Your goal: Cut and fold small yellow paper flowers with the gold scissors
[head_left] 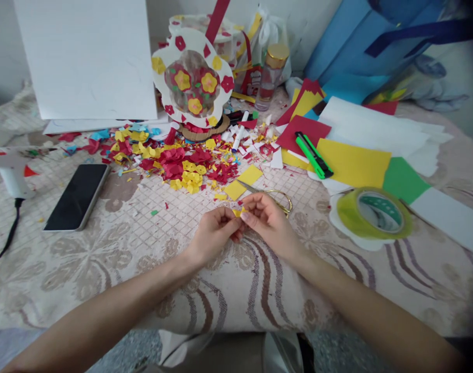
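Note:
Between my fingertips is a small piece of yellow paper, mostly covered by the fingers. My left hand pinches it from the left, and my right hand pinches it from the right. Both hands are just above the patterned tablecloth. Right behind them lie gold-handled scissors, partly hidden by my right hand, with their blades over a yellow paper strip. Beyond is a heap of red and yellow paper flowers and scraps. A white flower-shaped lantern decorated with paper flowers stands behind the heap.
To the left are a black phone and a white glue gun with its cord. A green utility knife, coloured paper sheets and a tape roll lie to the right. A gold-capped jar stands behind.

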Demonstrator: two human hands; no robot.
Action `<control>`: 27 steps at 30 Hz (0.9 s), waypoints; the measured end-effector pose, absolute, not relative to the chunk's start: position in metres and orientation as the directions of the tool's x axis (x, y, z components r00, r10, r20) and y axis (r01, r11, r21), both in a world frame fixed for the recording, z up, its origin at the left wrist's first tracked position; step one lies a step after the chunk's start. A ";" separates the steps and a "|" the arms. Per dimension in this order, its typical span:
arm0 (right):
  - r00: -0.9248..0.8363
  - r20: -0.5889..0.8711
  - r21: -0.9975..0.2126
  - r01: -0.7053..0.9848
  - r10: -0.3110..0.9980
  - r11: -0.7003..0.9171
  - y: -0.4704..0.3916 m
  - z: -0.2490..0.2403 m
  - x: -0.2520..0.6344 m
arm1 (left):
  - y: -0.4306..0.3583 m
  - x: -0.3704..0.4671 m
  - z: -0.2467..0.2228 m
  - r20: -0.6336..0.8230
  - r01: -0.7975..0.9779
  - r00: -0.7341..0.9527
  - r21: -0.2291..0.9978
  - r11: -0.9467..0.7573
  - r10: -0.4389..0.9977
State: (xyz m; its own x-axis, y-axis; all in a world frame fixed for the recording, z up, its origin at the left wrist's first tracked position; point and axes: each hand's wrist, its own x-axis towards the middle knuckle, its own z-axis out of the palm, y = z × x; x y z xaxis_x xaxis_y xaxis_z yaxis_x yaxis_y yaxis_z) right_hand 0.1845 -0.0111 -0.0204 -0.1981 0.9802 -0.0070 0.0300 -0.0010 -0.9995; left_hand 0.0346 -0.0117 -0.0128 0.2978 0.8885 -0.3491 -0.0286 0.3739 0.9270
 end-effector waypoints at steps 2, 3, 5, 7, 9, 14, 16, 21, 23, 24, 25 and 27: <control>-0.194 -0.039 -0.999 0.002 0.980 -0.039 -0.011 -0.021 0.185 | -0.012 0.033 -0.012 -0.330 -0.001 0.313 0.938 0.347 0.891; -0.194 -0.056 -0.998 -0.019 0.979 -0.061 -0.010 -0.022 0.185 | -0.012 0.032 -0.011 -0.315 0.015 0.320 0.945 0.328 0.893; -0.199 -0.088 -0.991 -0.086 0.976 -0.107 -0.010 -0.024 0.186 | -0.012 0.031 -0.009 -0.286 0.040 0.329 0.957 0.289 0.900; -0.209 -0.109 -0.977 -0.159 0.972 -0.144 -0.009 -0.026 0.187 | -0.013 0.030 -0.007 -0.271 0.054 0.337 0.962 0.269 0.902; -0.229 -0.120 -0.971 -0.175 0.966 -0.163 -0.008 -0.025 0.189 | -0.013 0.029 -0.006 -0.278 0.058 0.343 0.960 0.275 0.897; -0.298 -0.104 -0.986 -0.093 0.949 -0.138 -0.008 -0.022 0.193 | -0.011 0.028 -0.006 -0.344 0.022 0.363 0.932 0.361 0.866; -0.317 -0.066 -0.995 -0.047 0.946 -0.085 -0.009 -0.020 0.194 | -0.010 0.027 -0.004 -0.400 -0.032 0.392 0.894 0.447 0.829; -0.379 0.211 -0.948 0.144 0.901 0.282 -0.008 -0.010 0.201 | -0.004 0.019 0.000 -0.589 -0.200 0.557 0.589 0.783 0.585; -0.386 0.305 -0.891 0.207 0.870 0.405 -0.006 -0.005 0.204 | -0.004 0.016 0.002 -0.608 -0.170 0.606 0.532 0.829 0.514; -0.386 0.332 -0.870 0.228 0.861 0.438 -0.006 -0.003 0.205 | -0.004 0.015 0.003 -0.605 -0.140 0.609 0.554 0.820 0.513; -0.391 0.342 -0.855 0.247 0.854 0.455 -0.006 -0.002 0.205 | -0.005 0.015 0.003 -0.589 -0.109 0.597 0.613 0.782 0.545; -0.405 0.312 -0.847 0.290 0.859 0.445 -0.008 -0.001 0.204 | -0.007 0.015 0.004 -0.486 -0.046 0.524 0.804 0.593 0.700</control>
State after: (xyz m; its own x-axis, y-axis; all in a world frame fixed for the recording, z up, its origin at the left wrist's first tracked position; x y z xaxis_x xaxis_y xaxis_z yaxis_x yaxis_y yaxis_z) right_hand 0.2045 -0.0077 -0.0013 -0.4054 0.8593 0.3119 0.2903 0.4445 -0.8474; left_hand 0.0151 -0.0069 0.0041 0.5238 0.6996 -0.4861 -0.0461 0.5930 0.8039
